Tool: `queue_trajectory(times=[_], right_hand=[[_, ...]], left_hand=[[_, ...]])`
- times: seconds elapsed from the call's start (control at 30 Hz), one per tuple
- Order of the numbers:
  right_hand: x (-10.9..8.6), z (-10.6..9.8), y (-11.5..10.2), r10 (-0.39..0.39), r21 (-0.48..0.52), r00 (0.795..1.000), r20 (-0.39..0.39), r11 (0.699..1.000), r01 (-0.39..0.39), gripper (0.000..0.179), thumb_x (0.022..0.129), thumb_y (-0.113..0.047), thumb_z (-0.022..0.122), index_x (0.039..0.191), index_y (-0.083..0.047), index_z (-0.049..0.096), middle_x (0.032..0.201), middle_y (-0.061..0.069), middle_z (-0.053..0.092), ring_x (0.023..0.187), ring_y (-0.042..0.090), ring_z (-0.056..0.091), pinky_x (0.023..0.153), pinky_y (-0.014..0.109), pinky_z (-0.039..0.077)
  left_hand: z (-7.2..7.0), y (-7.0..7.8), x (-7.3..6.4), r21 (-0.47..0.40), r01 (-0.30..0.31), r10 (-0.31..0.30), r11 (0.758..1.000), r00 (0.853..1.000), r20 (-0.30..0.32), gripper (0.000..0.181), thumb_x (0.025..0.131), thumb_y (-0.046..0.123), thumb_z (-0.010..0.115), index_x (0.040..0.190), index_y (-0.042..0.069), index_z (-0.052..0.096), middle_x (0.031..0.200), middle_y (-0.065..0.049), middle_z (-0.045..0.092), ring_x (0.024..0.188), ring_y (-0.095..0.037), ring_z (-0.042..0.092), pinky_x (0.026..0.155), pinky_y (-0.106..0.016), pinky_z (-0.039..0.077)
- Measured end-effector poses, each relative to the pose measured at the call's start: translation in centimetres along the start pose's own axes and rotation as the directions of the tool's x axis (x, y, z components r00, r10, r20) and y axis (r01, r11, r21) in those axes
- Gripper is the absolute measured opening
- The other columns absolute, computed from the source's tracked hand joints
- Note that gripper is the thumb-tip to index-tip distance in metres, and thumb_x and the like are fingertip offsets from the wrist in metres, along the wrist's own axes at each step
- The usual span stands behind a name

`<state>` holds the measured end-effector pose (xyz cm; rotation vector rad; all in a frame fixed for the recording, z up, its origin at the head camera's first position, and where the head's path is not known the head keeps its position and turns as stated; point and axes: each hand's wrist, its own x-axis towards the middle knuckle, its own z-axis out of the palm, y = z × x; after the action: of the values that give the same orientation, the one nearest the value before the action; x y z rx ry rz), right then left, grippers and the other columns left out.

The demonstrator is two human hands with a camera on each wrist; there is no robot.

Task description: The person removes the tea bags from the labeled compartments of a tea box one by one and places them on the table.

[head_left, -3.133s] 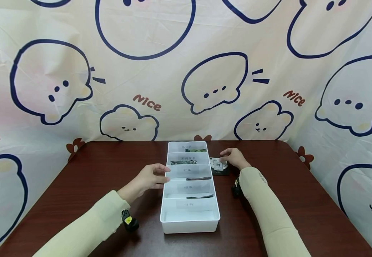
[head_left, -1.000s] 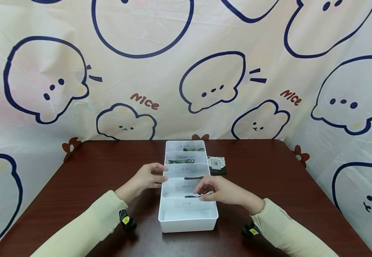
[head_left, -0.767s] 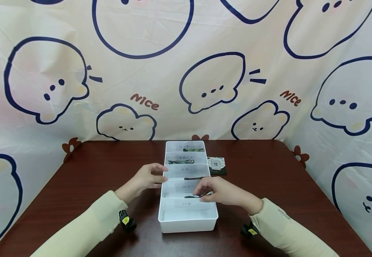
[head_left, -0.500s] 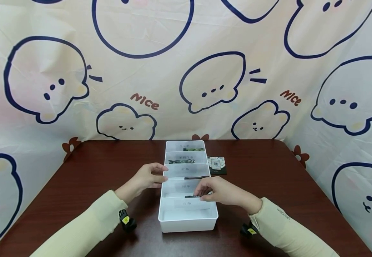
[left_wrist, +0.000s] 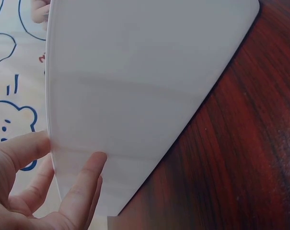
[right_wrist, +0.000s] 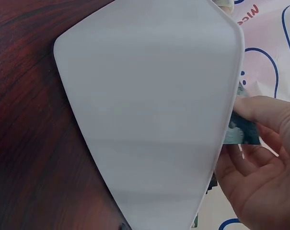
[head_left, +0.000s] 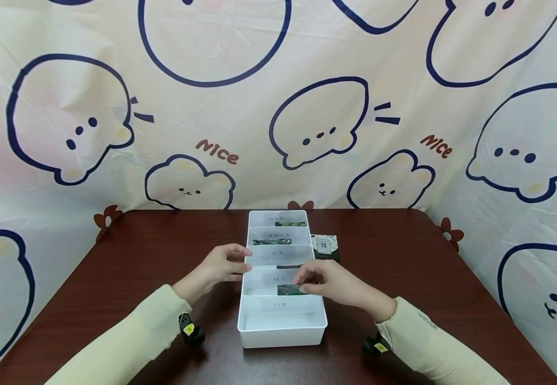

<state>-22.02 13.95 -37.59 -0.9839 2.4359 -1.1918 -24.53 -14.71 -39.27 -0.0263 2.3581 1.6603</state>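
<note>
A long white divided box [head_left: 281, 338] with labelled compartments stands lengthwise on the table. Over its second-nearest compartment, my right hand [head_left: 333, 280] pinches a green tea sachet [head_left: 288, 290] between thumb and fingers. In the right wrist view the sachet [right_wrist: 243, 130] shows past the box's rim, partly covered by the thumb. My left hand [head_left: 221, 264] rests against the box's left side with extended fingers. The left wrist view has one fingertip [left_wrist: 101, 157] on the outer wall and others at the rim.
Other tea sachets stand in the farther compartments: a patterned green one [head_left: 272, 241], another green one [head_left: 290, 224] and a dark one [head_left: 288, 266]. A black-and-white square packet [head_left: 324, 245] lies right of the box. A printed cloth [head_left: 254, 123] hangs behind the table.
My right hand has come from the square packet to the second-nearest compartment. There the sachet, first seen edge-on, is now raised so its green face shows. My left hand has stayed at the box.
</note>
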Motion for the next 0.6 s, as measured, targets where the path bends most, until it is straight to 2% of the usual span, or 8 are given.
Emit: queue_trajectory(times=[0.13,0.27,0.4,0.6], right_hand=[[-0.1,-0.6,-0.5,-0.015,0.056,0.997,-0.071,0.998,0.019,0.016,0.091,-0.008,0.067,0.102,-0.018,0.069,0.100,-0.004,0.068,0.086,0.012,0.061,0.074,0.025,0.055],[-0.2,-1.5,-1.1,-0.048,0.102,0.986,-0.161,0.993,0.065,0.013,0.091,-0.009,0.066,0.103,-0.014,0.069,0.102,0.002,0.066,0.087,0.015,0.060,0.073,0.025,0.055],[-0.3,-3.0,-1.8,-0.063,0.127,0.963,-0.263,0.987,0.100,0.013,0.092,-0.009,0.066,0.104,-0.011,0.069,0.104,0.004,0.066,0.090,0.015,0.060,0.072,0.025,0.054],[-0.5,-6.0,-2.1,-0.084,0.141,0.911,-0.404,0.978,0.153,0.015,0.092,-0.009,0.065,0.106,-0.004,0.066,0.101,-0.001,0.066,0.071,0.014,0.055,0.059,0.026,0.051]], left_hand=[[0.0,-0.1,0.1,-0.001,0.001,-0.001,1.000,1.000,-0.001,0.037,0.084,0.007,0.074,0.118,0.003,0.061,0.122,-0.021,0.055,0.090,-0.023,0.065,0.079,-0.041,0.059],[0.1,-0.2,0.2,-0.002,0.003,-0.003,1.000,1.000,-0.004,0.037,0.084,0.006,0.074,0.118,0.003,0.060,0.122,-0.022,0.055,0.090,-0.023,0.066,0.079,-0.040,0.059],[0.1,-0.3,0.2,-0.008,0.007,-0.007,1.000,1.000,-0.002,0.037,0.084,0.006,0.074,0.119,0.003,0.061,0.123,-0.022,0.055,0.091,-0.023,0.066,0.080,-0.040,0.059],[0.0,-0.1,0.1,-0.004,0.001,-0.001,1.000,1.000,0.003,0.036,0.084,0.006,0.074,0.118,0.003,0.061,0.123,-0.021,0.055,0.092,-0.024,0.065,0.080,-0.041,0.059]])
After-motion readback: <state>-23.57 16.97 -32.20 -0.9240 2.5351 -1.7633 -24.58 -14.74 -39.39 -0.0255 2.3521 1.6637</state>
